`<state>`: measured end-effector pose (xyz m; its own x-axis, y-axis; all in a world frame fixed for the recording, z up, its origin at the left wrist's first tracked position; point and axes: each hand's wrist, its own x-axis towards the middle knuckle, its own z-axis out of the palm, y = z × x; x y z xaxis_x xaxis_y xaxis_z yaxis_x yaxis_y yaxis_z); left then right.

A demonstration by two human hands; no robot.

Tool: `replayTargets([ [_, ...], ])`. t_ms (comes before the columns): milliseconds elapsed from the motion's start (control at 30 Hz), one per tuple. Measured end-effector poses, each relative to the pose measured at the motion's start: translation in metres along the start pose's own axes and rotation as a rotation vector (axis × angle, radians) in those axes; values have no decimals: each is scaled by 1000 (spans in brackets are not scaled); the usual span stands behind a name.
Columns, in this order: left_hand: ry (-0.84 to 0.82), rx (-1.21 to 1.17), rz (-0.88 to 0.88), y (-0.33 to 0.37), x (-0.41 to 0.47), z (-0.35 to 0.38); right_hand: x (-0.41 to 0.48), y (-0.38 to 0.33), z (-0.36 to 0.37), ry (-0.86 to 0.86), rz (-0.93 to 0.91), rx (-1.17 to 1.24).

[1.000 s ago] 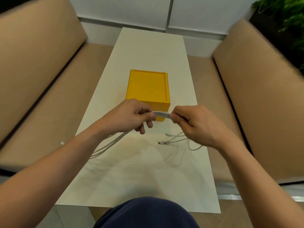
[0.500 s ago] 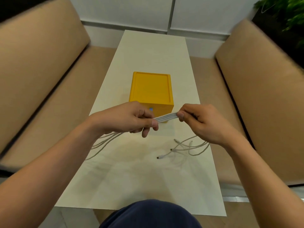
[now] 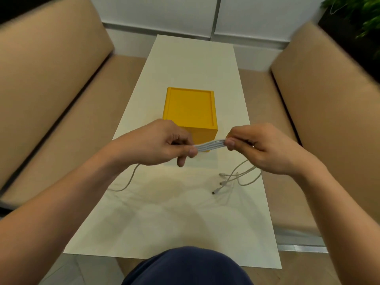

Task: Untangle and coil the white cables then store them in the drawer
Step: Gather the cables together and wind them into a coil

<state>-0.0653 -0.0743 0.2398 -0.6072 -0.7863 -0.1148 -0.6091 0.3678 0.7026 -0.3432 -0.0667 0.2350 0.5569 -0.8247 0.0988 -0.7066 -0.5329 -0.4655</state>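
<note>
Head view — white table (image 3: 185, 212) between sofas (image 3: 51, 79); left hand (image 3: 156, 142) and right hand (image 3: 265, 149) pinch white cables (image 3: 209, 145).

White cables (image 3: 209, 146); plain yellow box (image 3: 190, 109); off-white table (image 3: 185, 212); tan sofas (image 3: 51, 79); navy trousers (image 3: 187, 266); green plant (image 3: 366, 15); white wall (image 3: 164, 13).

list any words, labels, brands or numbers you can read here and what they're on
None readable.
The yellow box shows plain faces with no label.
The white cables pinched between the left hand and right hand carry no visible print.
The loose cable plugs below the right hand are too small to show any marking.
</note>
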Motion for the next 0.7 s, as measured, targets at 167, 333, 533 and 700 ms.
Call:
replayTargets([
  [167, -109, -29, -35, 5, 3, -9, 4, 2, 18, 52, 82, 177],
  [333, 0, -250, -38, -1, 9, -6, 7, 2, 10, 40, 204, 215],
  [533, 23, -200, -48, -6, 13, -2, 10, -16, 19, 20, 126, 48],
  [700, 23, -166, -86, -5, 14, 1, 18, -12, 38, -32, 153, 147],
])
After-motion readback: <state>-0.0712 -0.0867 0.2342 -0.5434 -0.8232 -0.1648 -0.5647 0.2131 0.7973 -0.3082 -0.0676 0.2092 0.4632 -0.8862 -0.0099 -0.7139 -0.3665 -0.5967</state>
